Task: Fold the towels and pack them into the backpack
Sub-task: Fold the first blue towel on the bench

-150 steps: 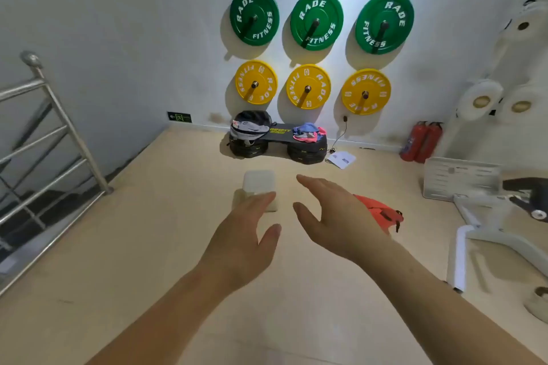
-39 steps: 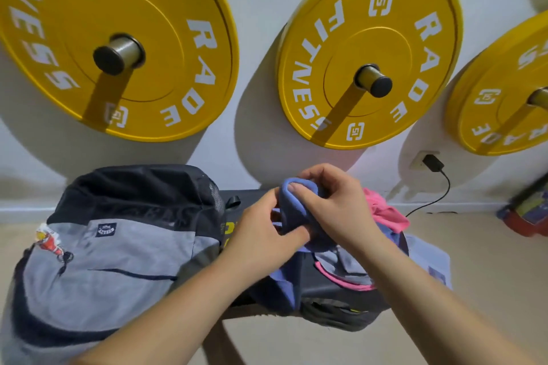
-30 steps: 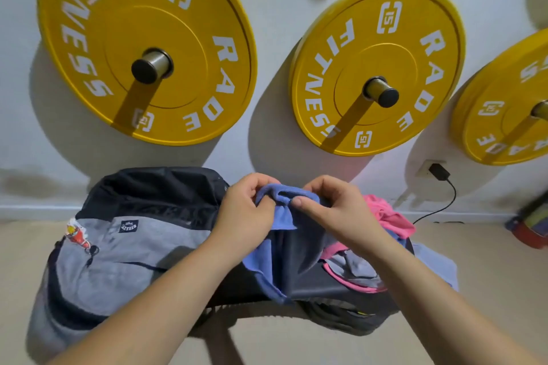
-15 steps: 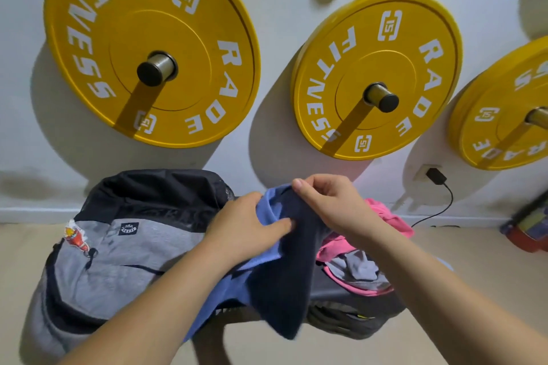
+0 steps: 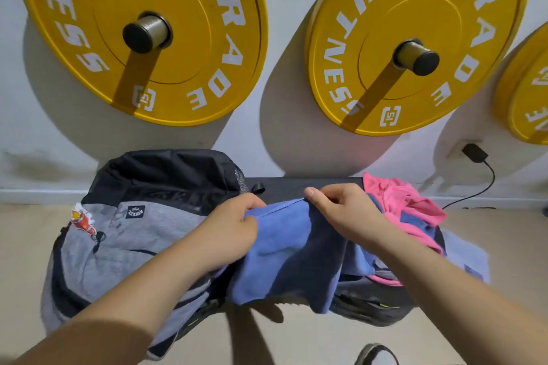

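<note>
Left hand and right hand each pinch the top edge of a blue towel, fingers curled on the hem a short way apart, the cloth hanging down in front of a dark bench. Just left of the left hand sits a grey-and-black backpack on the floor against the wall; just right of the right hand a pink towel lies crumpled over more cloth on the bench. Above, yellow weight plates hang on wall pegs; a black plug sits in a socket at right.
</note>
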Motion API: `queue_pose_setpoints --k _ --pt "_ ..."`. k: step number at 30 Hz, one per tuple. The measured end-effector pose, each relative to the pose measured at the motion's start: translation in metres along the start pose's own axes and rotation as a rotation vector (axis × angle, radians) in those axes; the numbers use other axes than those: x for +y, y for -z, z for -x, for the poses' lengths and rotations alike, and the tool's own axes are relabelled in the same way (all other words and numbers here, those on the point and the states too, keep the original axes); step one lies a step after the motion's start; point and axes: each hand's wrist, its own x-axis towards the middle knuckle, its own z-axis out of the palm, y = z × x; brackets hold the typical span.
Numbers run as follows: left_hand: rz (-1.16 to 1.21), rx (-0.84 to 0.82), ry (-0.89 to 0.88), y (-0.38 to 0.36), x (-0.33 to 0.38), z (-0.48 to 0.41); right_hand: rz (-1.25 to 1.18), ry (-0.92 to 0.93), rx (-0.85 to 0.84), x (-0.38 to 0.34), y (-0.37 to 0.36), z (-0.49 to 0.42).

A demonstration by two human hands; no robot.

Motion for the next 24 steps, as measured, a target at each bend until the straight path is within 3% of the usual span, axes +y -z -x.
queue_pose_setpoints --k 5,11,14,19,22,24 --pt "-0.044 -0.008 -0.061 -0.004 -0.017 -0.003 -0.031 -0.013 -0.017 0.012 -0.018 -0.014" --pt "-0.07 0.03 -0.012 0.012 -0.033 -0.015 -0.131 -0.25 0.006 0.047 -0.023 -0.01" --pt "-0.037 0.083 -0.039 0.01 -0.03 -0.017 -0.161 -0.267 0.015 0.045 -0.026 -0.005" --pt "-0.098 0.088 -0.233 -0.004 -0.01 -0.006 -0.213 -0.142 0.062 -0.001 -0.027 -0.004" --pt "-0.093 0.125 -0.407 -0.011 0.001 -0.001 -0.291 0.019 -0.046 -0.032 -0.025 0.007" --pt "-0.03 0.229 -0.38 -0.013 0.007 -0.002 -0.352 0.08 -0.099 -0.042 -0.022 0.012"
